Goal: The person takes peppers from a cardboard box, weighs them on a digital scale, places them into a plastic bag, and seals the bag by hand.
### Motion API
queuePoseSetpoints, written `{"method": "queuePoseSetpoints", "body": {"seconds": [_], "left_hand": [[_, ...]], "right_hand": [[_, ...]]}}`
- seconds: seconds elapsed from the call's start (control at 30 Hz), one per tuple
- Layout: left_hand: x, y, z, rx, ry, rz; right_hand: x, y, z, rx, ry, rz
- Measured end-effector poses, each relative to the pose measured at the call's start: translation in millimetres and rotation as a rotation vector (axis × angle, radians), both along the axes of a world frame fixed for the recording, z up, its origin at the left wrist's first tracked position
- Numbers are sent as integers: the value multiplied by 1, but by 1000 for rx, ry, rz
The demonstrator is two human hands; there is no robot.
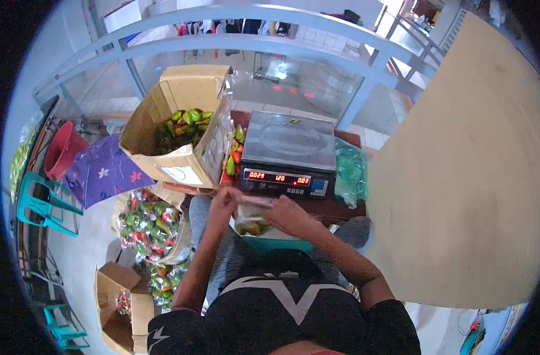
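Observation:
My left hand is closed at one end of the gathered top of a see-through plastic bag of peppers. At the other end of the top, my right hand has its fingers closed on the plastic, slightly smeared by motion. The bag hangs between my hands, above my lap. Just beyond them stands a digital scale with lit red figures and a small green piece on its plate. Left of the scale lie loose red and green peppers.
A cardboard box of green peppers stands at left. Below it, a sack holds several bagged peppers. Green plastic bags lie right of the scale. A large tan board fills the right side. Further left are a purple cloth and a teal stool.

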State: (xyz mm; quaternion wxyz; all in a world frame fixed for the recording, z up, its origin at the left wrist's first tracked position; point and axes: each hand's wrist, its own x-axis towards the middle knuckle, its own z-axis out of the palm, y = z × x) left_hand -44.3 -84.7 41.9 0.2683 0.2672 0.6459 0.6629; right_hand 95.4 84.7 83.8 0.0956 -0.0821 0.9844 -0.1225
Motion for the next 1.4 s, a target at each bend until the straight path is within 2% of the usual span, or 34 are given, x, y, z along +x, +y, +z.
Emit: {"method": "queuePoseSetpoints", "body": {"seconds": [0.03, 0.07, 0.13, 0.17, 0.27, 0.37, 0.47, 0.57, 0.67, 0.77, 0.87, 0.97, 1.07, 1.17, 1.27, 1.33, 1.4], "left_hand": [[2, -5, -13, -51, 65, -46], [6, -8, -14, -102, 129, -89], [16, -11, -16, -238, 415, -46], [22, -10, -10, -309, 556, -20], [33, -1, 30, -390, 406, -55], [35, 12, 27, -240, 444, -71], [41, 17, 35, -242, 519, -113], [46, 21, 36, -161, 452, -106], [49, 24, 48, -110, 422, -178], [61, 31, 49, -85, 345, -265], [66, 39, 42, -80, 274, -249], [63, 37, 45, -179, 340, -207], [62, 32, 49, -193, 342, -234], [62, 32, 40, -269, 372, -238], [66, 34, 20, -201, 351, -204], [75, 35, 11, -225, 310, -256], [83, 41, 14, -241, 302, -290]], "right_hand": [[6, 3, -27, -70, 236, -9], [9, -1, -27, -42, 260, -9], [10, -5, -24, 15, 308, 1], [15, -7, -4, -4, 376, 25], [24, -9, 22, 79, 246, 3], [33, 4, 3, 185, 255, -99], [48, 18, 5, 200, 240, -109], [60, 19, 9, 61, 375, -132], [66, 16, 23, -538, 115, -438], [61, 1, 22, -771, 346, -731], [61, 5, -29, -313, 606, -431], [71, 14, -52, -329, 456, -637], [82, 22, -39, -562, 336, -836], [87, 31, -61, -1436, 292, -956], [87, 30, -75, -1384, 432, -953], [80, 23, -85, -1021, 602, -886], [80, 20, -85, -815, 509, -843]]}}
